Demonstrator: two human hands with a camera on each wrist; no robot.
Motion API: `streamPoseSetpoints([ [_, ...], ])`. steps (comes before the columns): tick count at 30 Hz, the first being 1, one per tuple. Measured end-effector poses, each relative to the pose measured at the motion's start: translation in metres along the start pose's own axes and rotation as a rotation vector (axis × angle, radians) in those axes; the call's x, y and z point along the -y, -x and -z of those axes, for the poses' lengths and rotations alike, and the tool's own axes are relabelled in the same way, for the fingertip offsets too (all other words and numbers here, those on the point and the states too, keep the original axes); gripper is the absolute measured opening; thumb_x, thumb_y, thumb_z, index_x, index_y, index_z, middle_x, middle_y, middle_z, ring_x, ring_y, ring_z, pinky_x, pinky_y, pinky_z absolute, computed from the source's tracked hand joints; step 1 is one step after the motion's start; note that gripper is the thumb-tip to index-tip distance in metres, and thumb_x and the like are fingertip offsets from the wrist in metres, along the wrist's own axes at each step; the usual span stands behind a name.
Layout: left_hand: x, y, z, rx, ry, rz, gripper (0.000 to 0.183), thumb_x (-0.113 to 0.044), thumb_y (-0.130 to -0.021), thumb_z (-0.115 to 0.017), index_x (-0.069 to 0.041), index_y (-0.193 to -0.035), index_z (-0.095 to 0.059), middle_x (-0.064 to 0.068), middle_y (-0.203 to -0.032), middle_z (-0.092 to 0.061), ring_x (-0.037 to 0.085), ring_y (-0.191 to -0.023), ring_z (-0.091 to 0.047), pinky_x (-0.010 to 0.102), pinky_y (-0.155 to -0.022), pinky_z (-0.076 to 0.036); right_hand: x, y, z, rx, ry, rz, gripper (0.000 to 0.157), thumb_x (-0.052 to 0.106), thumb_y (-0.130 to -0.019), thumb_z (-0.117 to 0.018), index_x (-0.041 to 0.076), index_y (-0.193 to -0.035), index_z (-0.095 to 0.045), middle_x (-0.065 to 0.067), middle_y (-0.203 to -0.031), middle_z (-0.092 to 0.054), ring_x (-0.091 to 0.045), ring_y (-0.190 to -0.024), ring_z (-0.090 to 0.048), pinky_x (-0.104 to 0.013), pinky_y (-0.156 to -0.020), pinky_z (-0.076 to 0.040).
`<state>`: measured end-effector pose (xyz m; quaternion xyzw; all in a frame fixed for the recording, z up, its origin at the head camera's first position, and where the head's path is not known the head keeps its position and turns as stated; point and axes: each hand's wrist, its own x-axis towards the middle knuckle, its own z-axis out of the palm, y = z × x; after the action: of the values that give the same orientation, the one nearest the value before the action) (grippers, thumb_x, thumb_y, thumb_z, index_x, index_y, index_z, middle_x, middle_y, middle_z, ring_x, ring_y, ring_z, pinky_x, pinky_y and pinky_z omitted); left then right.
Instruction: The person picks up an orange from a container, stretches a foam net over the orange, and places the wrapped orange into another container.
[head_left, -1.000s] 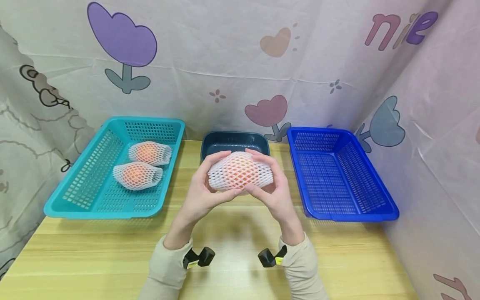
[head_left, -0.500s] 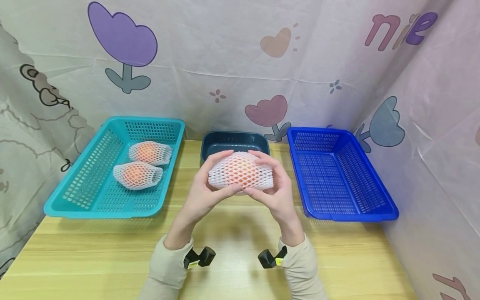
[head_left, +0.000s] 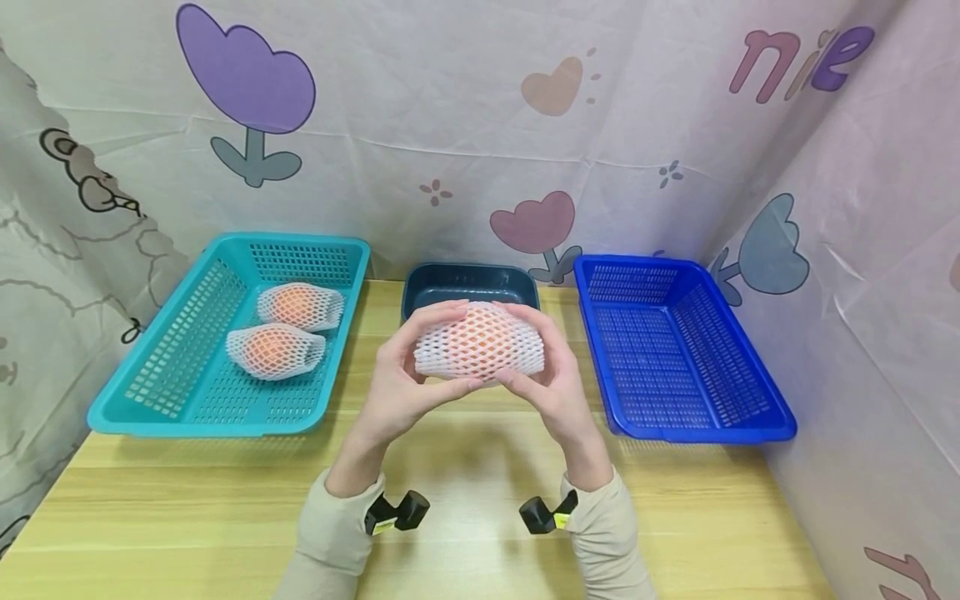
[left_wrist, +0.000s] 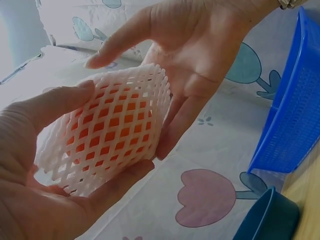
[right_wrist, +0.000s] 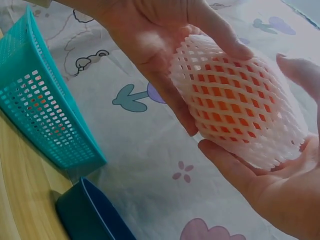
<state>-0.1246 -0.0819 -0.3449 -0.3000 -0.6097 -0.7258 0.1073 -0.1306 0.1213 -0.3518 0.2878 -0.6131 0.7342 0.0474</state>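
Between both hands, above the table, a round orange fruit in a white foam net [head_left: 480, 343] lies sideways, with the net's loose ends pointing left and right. My left hand [head_left: 401, 379] grips its left side, fingers over the far side and thumb on the near side. On the other side my right hand [head_left: 555, 375] holds it in the same manner. In the left wrist view, orange skin shows through the mesh of the netted fruit [left_wrist: 112, 122], and the left thumb presses on the net. The right wrist view shows the right fingers [right_wrist: 235, 172] under the net.
At left a teal basket [head_left: 341, 367] holds two more netted fruits [head_left: 296, 307]. A dark teal tub [head_left: 471, 273] stands behind the hands, partly covered by them. On the right is a blue basket [head_left: 645, 350]. A patterned cloth [head_left: 450, 100] hangs behind the wooden table [head_left: 465, 467].
The netted fruit has turned slightly in the hands and shifted a little left. The right fingers and thumb have changed position on the net. The baskets and tub have not moved.
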Motion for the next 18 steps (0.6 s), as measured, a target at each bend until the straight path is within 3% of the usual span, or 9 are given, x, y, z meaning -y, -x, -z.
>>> streamPoseSetpoints([
  [8,-0.0001,0.0006,0.0022,0.030,-0.031,-0.017,0.069,0.018,-0.066,-0.083,0.003,-0.127,-0.057,0.013,-0.144,-0.049,0.035,-0.127,-0.047,0.039,-0.089,-0.055,0.0005,0.0015,-0.0001,-0.027,0.013,-0.068,0.069,0.012,-0.083,-0.078,0.002,-0.142,-0.043,-0.015,-0.137,-0.045,-0.030,-0.115,-0.049,-0.032,-0.084,-0.056],
  [13,-0.0019,0.0002,0.0024,0.035,-0.071,-0.005,0.076,0.016,-0.066,-0.083,0.001,-0.134,-0.053,0.011,-0.144,-0.049,0.032,-0.126,-0.048,0.038,-0.091,-0.054,0.0005,0.0016,-0.0010,-0.049,-0.011,-0.034,0.070,0.009,-0.081,-0.080,-0.003,-0.139,-0.043,-0.016,-0.133,-0.049,-0.029,-0.113,-0.052,-0.032,-0.084,-0.056],
  [18,-0.0037,-0.0007,0.0023,0.019,-0.041,0.070,0.084,0.012,-0.072,-0.081,-0.005,-0.145,-0.043,0.011,-0.142,-0.047,0.031,-0.118,-0.051,0.037,-0.089,-0.055,0.0011,0.0018,-0.0007,-0.054,-0.014,0.028,0.071,0.013,-0.078,-0.085,0.000,-0.136,-0.047,-0.016,-0.137,-0.049,-0.031,-0.117,-0.050,-0.032,-0.088,-0.055],
])
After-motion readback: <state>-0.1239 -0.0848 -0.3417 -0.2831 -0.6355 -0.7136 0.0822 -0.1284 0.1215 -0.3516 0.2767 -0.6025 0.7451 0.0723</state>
